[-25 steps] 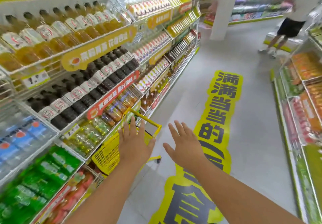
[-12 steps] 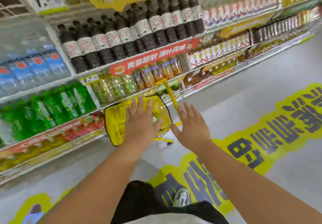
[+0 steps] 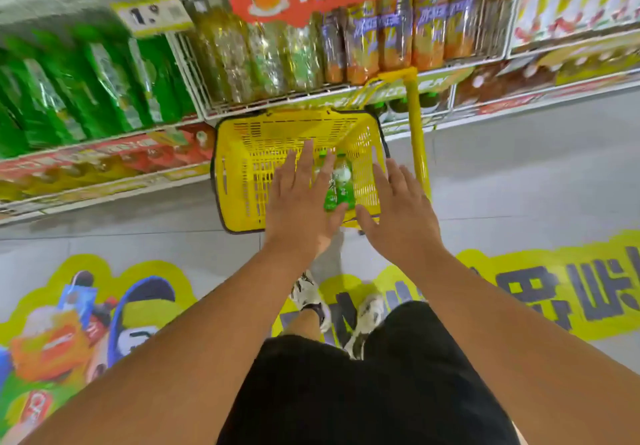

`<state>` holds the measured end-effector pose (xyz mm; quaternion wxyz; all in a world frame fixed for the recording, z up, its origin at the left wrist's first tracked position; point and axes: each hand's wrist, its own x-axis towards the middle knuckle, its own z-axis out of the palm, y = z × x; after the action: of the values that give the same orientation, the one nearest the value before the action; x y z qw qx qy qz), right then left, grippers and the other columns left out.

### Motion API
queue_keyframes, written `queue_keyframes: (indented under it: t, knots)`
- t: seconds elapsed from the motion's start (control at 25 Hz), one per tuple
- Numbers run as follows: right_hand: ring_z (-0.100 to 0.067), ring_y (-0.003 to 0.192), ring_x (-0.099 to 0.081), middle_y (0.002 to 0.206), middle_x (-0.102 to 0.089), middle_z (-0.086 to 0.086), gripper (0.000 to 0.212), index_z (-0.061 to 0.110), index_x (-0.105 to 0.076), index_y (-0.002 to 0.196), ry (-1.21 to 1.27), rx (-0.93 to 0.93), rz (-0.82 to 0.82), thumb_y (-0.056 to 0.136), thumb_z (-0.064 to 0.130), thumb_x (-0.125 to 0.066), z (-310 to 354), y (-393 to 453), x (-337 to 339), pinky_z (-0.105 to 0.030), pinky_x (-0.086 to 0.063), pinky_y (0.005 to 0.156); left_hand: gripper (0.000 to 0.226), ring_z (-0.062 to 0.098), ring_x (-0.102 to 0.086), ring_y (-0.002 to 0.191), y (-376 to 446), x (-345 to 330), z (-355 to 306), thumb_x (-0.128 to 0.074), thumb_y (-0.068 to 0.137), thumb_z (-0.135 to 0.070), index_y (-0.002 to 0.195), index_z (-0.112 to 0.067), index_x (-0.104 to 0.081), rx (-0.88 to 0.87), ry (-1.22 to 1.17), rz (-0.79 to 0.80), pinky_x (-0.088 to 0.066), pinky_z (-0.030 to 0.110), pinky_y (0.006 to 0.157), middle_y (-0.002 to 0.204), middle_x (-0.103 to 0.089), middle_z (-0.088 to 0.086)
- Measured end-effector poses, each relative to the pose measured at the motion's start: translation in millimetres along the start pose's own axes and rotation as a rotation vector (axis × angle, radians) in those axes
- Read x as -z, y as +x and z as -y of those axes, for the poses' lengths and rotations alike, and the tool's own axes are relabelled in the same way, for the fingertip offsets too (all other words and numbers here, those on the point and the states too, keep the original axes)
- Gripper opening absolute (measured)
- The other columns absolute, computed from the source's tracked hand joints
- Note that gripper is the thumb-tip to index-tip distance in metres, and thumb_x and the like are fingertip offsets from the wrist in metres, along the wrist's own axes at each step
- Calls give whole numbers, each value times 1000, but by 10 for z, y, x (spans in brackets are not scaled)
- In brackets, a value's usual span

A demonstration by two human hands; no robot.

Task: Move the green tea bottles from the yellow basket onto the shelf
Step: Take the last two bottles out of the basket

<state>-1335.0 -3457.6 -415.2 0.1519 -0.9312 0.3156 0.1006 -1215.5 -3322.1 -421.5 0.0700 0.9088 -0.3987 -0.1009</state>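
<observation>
A: At centre frame, inside perforated yellow plastic basket (image 3: 242,174): green-labelled clear plastic tea bottles (image 3: 341,185), lying flat. Handling?

B: Probably light, rigid, slick film. Best gripped mid-body, below cap.

A: Fingers?

B: Left hand (image 3: 298,202) and right hand (image 3: 401,209) splayed, empty, above basket. Wire shelf (image 3: 277,98) at upper frame.

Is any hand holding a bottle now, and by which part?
Nothing is held. The left hand and right hand are open above the green tea bottles in the yellow basket.
</observation>
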Motion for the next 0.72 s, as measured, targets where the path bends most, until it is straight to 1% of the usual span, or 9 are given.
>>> queue_keyframes:
  t: [0.08, 0.16, 0.24, 0.32, 0.4, 0.48, 0.56, 0.6, 0.72]
  knots:
    - [-32, 156, -13, 169, -15, -11, 82, 17, -20, 162, -6, 32, 15, 94, 58, -40, -103, 333, -399, -47, -20, 124, 87, 34, -6, 158, 198, -453, 58, -48, 94, -66, 163, -31, -9, 43, 7, 35, -14, 50, 126, 172, 0, 7]
    - [-33, 156, -14, 169, -16, -12, 82, 15, -20, 162, 1, 61, 56, 95, 56, -45, -194, 632, -774, -48, -21, 124, 89, 35, -7, 158, 386, -844, 138, -51, 93, -65, 163, -29, -11, 83, 26, 83, -12, 49, 127, 172, -1, 9]
    - [-33, 156, -12, 169, -14, -12, 83, 15, -17, 162, -7, 92, 106, 97, 56, -47, -282, 965, -1138, -48, -19, 125, 90, 35, -5, 158, 571, -1228, 245, -53, 93, -63, 164, -28, -11, 127, 39, 101, -10, 48, 127, 172, 0, 9]
    - [-34, 156, -10, 170, -10, -13, 83, 15, -12, 163, -40, 107, 147, 98, 58, -40, -378, 1197, -1449, -49, -18, 125, 90, 35, -3, 158, 710, -1557, 328, -54, 93, -61, 164, -28, -9, 144, 34, 140, -9, 48, 126, 172, 3, 10]
    - [-34, 156, -8, 170, -7, -13, 82, 16, -8, 163, -45, 102, 198, 99, 56, -40, -435, 1390, -1747, -48, -16, 125, 89, 35, 0, 158, 801, -1825, 419, -53, 95, -59, 164, -28, -7, 185, 40, 186, -8, 49, 126, 172, 6, 10]
    - [-35, 156, -9, 170, -6, -13, 83, 18, -5, 163, -16, 54, 264, 99, 51, -47, -453, 1562, -1959, -47, -17, 125, 89, 35, 0, 157, 877, -2045, 471, -53, 96, -58, 164, -28, -4, 223, 48, 255, -9, 49, 126, 172, 8, 9]
    - [-36, 154, -12, 169, -9, -14, 82, 17, -8, 162, 24, 16, 286, 98, 47, -50, -429, 1750, -2104, -46, -22, 123, 90, 36, 0, 157, 956, -2228, 499, -52, 96, -59, 164, -28, -2, 249, 63, 321, -10, 49, 127, 171, 9, 9]
    - [-36, 153, -15, 168, -12, -15, 82, 16, -11, 162, 34, 19, 279, 98, 46, -51, -410, 1846, -2164, -46, -24, 122, 90, 36, -1, 157, 1011, -2307, 508, -52, 96, -59, 164, -28, -2, 255, 64, 328, -10, 48, 127, 171, 9, 10]
    - [-36, 150, -21, 166, -19, -14, 80, 14, -18, 160, 34, 42, 247, 96, 43, -56, -391, 2056, -2274, -47, -31, 117, 90, 36, -3, 157, 1183, -2459, 527, -52, 95, -60, 164, -28, -3, 236, 76, 283, -11, 49, 126, 171, 5, 11]
